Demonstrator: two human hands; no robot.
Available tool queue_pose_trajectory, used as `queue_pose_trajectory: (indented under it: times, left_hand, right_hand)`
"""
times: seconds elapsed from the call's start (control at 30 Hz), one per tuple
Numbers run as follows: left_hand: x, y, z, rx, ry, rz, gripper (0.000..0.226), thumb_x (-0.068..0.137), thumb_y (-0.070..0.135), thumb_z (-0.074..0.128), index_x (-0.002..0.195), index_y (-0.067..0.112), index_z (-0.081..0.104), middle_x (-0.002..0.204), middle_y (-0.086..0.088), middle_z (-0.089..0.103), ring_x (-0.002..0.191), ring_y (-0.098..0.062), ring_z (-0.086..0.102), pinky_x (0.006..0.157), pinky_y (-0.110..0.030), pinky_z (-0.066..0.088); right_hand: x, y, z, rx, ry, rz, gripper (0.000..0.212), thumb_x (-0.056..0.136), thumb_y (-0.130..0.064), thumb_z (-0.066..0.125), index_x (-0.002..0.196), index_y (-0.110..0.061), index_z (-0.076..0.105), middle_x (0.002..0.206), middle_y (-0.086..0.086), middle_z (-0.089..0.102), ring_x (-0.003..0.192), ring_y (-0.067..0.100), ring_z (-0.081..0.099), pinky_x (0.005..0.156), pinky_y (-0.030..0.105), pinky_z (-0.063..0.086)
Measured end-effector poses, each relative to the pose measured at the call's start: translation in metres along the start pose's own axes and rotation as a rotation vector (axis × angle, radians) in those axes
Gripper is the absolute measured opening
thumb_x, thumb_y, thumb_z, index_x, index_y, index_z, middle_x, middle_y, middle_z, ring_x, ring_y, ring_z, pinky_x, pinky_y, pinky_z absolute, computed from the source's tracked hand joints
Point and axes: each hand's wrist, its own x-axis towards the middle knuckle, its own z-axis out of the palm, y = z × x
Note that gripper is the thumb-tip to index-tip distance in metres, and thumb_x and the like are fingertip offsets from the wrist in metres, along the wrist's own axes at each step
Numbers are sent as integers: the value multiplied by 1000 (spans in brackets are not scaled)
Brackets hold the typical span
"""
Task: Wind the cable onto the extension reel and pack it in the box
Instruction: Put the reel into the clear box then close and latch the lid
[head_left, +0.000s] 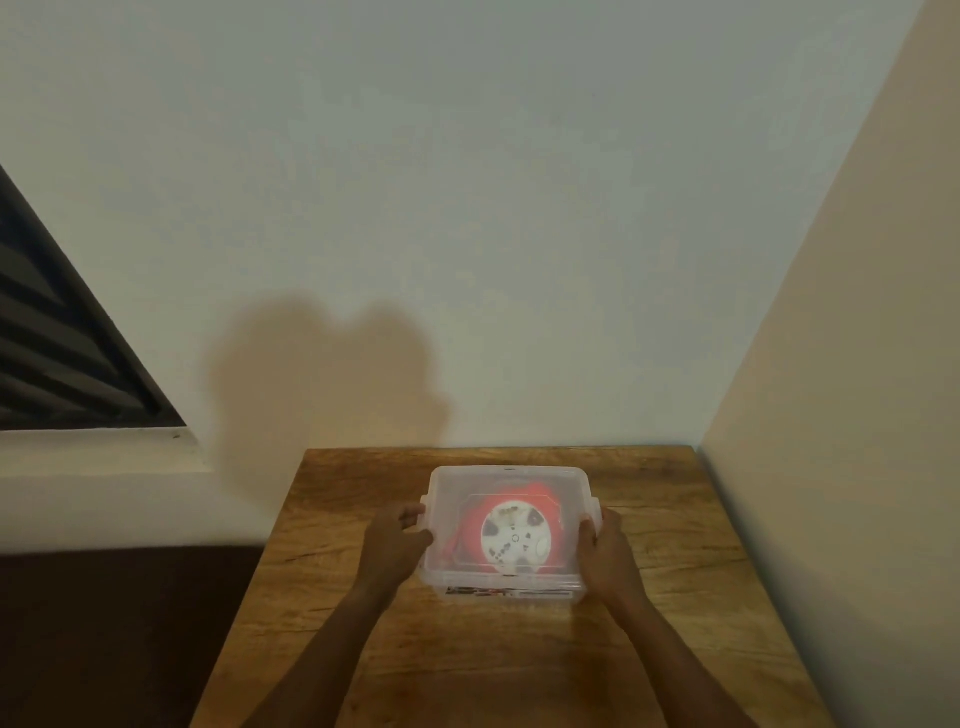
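Note:
A clear plastic box (457, 483) with its lid on stands on the wooden table (675, 571). Through the lid I see the red extension reel (470, 525) with its white round face (515, 535); the cable is not separately visible. My left hand (395, 545) is against the box's left side at the latch, fingers curled on the lid edge. My right hand (608, 551) grips the box's right side at the other latch.
The table sits in a corner, with a pale wall behind and a beige wall (857, 364) along its right edge. A dark louvred window (57, 353) is at the left, with dark floor below the table's left edge.

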Motion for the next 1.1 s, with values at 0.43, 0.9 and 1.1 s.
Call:
queue_pose_trajectory:
  times: [0.43, 0.9, 1.1]
  left_hand:
    - [22, 10, 23, 42, 119, -24, 18, 102, 23, 59, 88, 14, 55, 91, -8, 65, 79, -22, 61, 71, -38, 58]
    - [14, 3, 32, 167, -37, 31, 42, 112, 35, 30, 132, 9, 56, 120, -10, 69, 100, -23, 68, 84, -37, 60]
    - [14, 1, 33, 152, -29, 51, 42, 112, 36, 30, 131, 11, 57, 119, -10, 69, 99, -24, 68, 85, -41, 62]
  right_hand:
    - [21, -10, 4, -4, -29, 123, 55, 100, -50, 31, 133, -9, 46, 122, 11, 61, 101, 27, 62, 84, 44, 56]
    - [18, -5, 10, -18, 250, 113, 50, 91, -47, 56, 127, -13, 54, 122, 10, 58, 104, 26, 58, 85, 48, 55]
    - [12, -11, 8, -87, 341, 20, 39, 91, -41, 59, 119, -13, 63, 116, 9, 60, 101, 24, 58, 83, 47, 55]
